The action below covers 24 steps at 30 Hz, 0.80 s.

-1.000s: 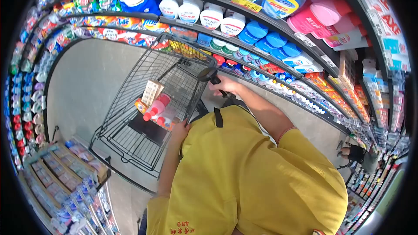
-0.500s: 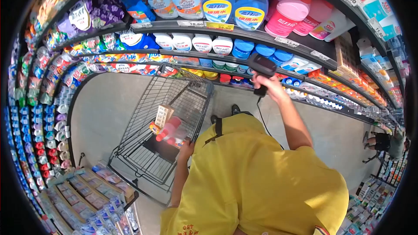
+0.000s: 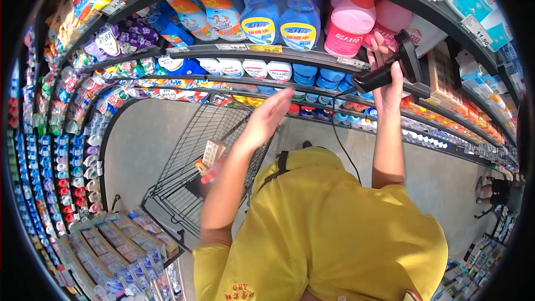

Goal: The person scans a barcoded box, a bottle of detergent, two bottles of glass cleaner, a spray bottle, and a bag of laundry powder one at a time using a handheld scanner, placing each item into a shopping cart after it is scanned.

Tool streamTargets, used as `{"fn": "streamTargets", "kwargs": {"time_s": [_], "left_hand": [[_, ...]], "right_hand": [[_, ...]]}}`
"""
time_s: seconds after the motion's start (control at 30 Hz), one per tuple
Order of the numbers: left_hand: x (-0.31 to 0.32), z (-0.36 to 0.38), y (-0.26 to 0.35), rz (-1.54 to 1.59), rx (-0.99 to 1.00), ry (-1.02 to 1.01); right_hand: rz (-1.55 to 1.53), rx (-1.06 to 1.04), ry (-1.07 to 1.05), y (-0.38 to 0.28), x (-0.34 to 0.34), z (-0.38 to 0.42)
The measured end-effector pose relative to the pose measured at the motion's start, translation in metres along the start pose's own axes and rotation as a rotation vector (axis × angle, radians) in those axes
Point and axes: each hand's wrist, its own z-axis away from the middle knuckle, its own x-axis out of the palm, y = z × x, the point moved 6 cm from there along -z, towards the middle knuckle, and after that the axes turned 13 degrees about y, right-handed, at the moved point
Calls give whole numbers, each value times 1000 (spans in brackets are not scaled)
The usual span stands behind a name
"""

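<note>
My right hand (image 3: pixel 385 75) holds a black handheld barcode scanner (image 3: pixel 411 58) between thumb and palm, its cord (image 3: pixel 341 144) trailing down toward my body. The fingers of that hand stretch up in front of the shelf, overlapping the lower edge of a pink bottle (image 3: pixel 393 19). Just left of them stands another pink bottle (image 3: pixel 348 28) with a red label. Held up over the shopping cart (image 3: pixel 184 145), my left hand (image 3: pixel 268 120) is open, with fingers straight and nothing in it. A beige box (image 3: pixel 213 151) and a pink-red item (image 3: pixel 210 174) lie in the cart, partly behind my left forearm.
Blue spray bottles (image 3: pixel 301 22) and orange-topped bottles (image 3: pixel 222 14) line the same shelf, above price tags (image 3: pixel 231 47). Curved shelves of packaged goods surround me. A display rack (image 3: pixel 106 251) stands at lower left. Another person (image 3: pixel 496 189) is at far right.
My left hand has let go of the cart and risen toward the shelf. My right hand has moved up and right with the scanner, turning it and stretching its fingers toward the pink bottles.
</note>
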Motion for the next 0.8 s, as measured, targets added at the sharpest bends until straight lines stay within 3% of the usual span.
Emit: {"fn": "streamTargets", "kwargs": {"time_s": [0.1,0.2,0.43,0.63,0.73,0.8], "left_hand": [[37,-41,52,-12,153,-41],[68,-77,77,74,127,13],[102,-107,69,122,35,204],[116,-118,73,197,155,111],[115,-116,63,254,32,184],[114,-101,71,471,-109,229]], "right_hand": [[-50,32,-46,10,2,-10],[-136,64,-30,20,1,-17],[-110,142,0,29,-6,-28],[-54,115,-14,23,-2,-26],[-37,61,-83,24,-6,-23],[-96,47,-96,17,-1,-10]]}}
